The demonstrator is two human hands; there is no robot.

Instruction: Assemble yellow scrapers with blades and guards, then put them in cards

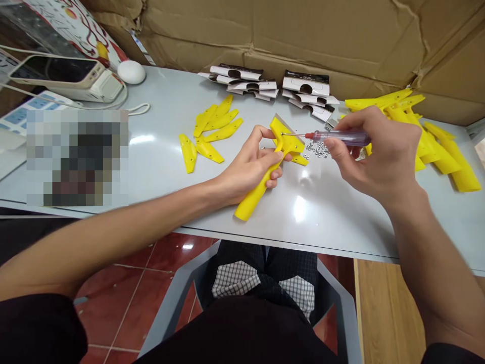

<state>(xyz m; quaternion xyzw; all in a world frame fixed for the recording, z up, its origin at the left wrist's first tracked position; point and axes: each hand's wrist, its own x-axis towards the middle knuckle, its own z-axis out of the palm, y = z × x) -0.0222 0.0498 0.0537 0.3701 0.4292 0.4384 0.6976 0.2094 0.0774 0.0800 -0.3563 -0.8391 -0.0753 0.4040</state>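
My left hand (252, 164) is wrapped round a yellow plastic scraper (255, 194), its handle slanting down toward the table's front edge. A metal blade edge shows along the scraper's head. In my right hand (379, 151) is a screwdriver (341, 137) with a clear purplish handle. Its shaft points left, and the tip meets a screw in the scraper's head. Small loose screws (318, 149) lie in a heap on the table just below the screwdriver. Several flat yellow pieces (220, 120) are spread left of the scraper.
More yellow scraper parts (439, 136) are piled at the right. Folded white-and-black card sleeves (306, 86) stand along the back, against a cardboard wall (322, 35). At the left of the table (170, 212) are a phone (56, 70), a white egg-shaped object (131, 72) and a cable (138, 108).
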